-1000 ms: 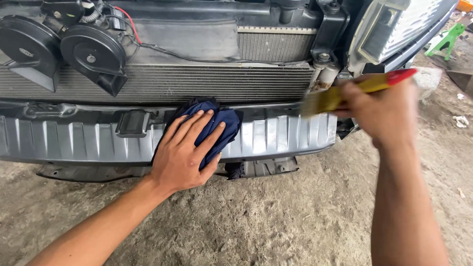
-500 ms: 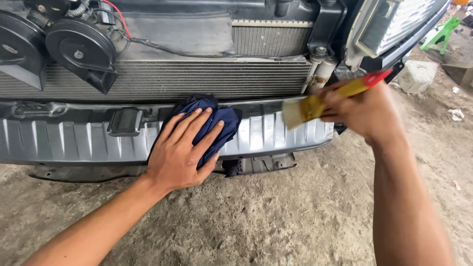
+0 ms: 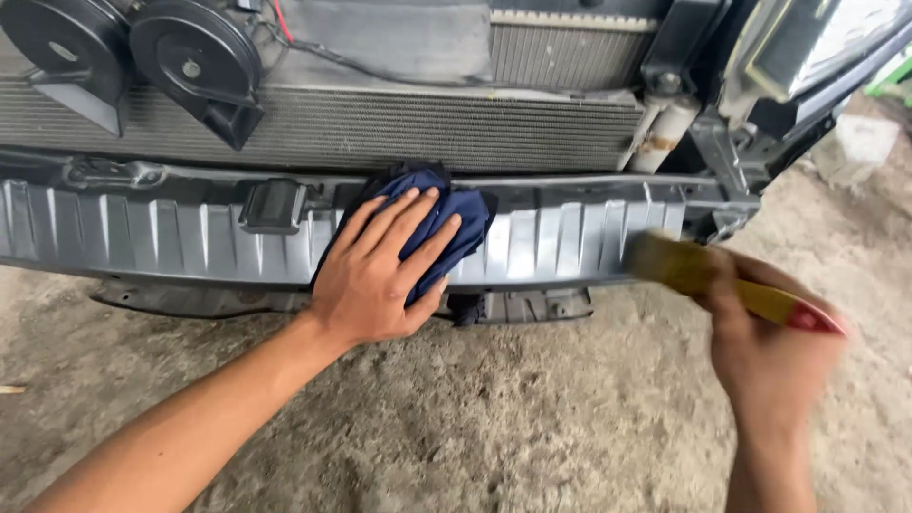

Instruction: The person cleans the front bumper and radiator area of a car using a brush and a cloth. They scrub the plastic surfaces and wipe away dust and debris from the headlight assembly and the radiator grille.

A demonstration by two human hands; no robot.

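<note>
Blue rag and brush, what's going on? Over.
Left hand flat on blue rag, pressed against ribbed bumper beam. Right hand grips yellow brush near beam. Nothing blocking.

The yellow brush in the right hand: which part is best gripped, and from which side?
Judging by its pose, the brush is best held by its handle, the red-tipped end at lower right, coming in from the right. The bristle end points left at the grey ribbed bumper beam, so that end should stay free. The right hand grips it about there; motion blur hides finger detail.
</note>
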